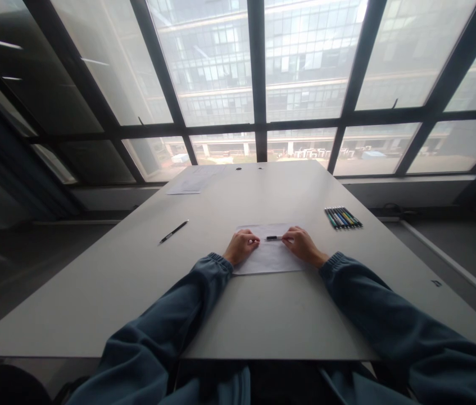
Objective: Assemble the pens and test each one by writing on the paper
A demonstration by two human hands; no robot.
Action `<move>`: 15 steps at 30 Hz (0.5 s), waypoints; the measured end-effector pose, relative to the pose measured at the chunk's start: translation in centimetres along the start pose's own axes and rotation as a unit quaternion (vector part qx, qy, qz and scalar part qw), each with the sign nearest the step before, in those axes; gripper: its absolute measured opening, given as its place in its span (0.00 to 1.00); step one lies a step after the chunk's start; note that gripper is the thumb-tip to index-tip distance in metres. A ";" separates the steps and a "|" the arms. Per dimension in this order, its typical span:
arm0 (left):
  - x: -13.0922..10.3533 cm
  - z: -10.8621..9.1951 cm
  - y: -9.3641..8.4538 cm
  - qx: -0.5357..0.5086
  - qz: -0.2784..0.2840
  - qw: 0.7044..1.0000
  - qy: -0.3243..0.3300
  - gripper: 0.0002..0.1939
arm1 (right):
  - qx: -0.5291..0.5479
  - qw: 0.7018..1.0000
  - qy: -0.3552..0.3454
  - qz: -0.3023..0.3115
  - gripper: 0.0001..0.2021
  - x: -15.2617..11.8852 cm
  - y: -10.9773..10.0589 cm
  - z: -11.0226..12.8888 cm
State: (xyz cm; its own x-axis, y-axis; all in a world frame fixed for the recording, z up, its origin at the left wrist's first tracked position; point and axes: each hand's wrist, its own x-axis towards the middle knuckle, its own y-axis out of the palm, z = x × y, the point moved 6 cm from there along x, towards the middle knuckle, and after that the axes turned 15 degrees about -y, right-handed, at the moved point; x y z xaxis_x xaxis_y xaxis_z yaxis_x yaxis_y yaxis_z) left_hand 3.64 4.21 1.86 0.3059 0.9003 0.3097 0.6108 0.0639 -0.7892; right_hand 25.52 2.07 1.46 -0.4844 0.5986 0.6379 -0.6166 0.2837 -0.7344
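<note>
My right hand is closed in a pinch on one end of a pen, whose black part points left toward my other hand. The pen lies level, just over a white sheet of paper. On the left side of that sheet, my left hand has its thumb and fingers pressed together near the pen's tip. Something small and pale shows at those fingertips, too small to name. A gap separates the two hands.
A black pen lies slantwise on the white table to the left. Several pens sit side by side in a row at the right. Farther back are more papers and a small dark round thing. Windows stand beyond.
</note>
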 end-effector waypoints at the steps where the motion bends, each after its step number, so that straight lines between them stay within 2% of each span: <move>1: 0.0 0.0 0.0 0.001 0.000 1.000 0.000 0.06 | -0.002 1.000 0.002 0.003 0.05 0.0 0.0 0.0; 9: 0.1 0.0 0.0 0.008 -0.012 1.000 0.000 0.10 | -0.040 0.998 0.013 0.053 0.06 0.1 0.0 0.6; 12: 0.3 0.2 -0.5 -0.017 -0.046 0.999 -0.015 0.13 | -0.047 0.997 0.014 0.058 0.06 0.1 -0.1 0.7; 15: 0.4 0.8 -1.3 -0.061 -0.094 0.992 -0.057 0.16 | -0.052 0.997 0.021 0.053 0.06 0.1 -0.2 0.6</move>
State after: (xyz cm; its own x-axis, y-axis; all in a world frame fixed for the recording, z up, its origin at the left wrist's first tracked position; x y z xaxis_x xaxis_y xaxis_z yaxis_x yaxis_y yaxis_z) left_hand 2.41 4.83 2.62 0.0980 0.9202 0.3791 0.7350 0.1899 -0.6509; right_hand 25.18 1.62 1.79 -0.5162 0.6592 0.5468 -0.4940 0.2924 -0.8188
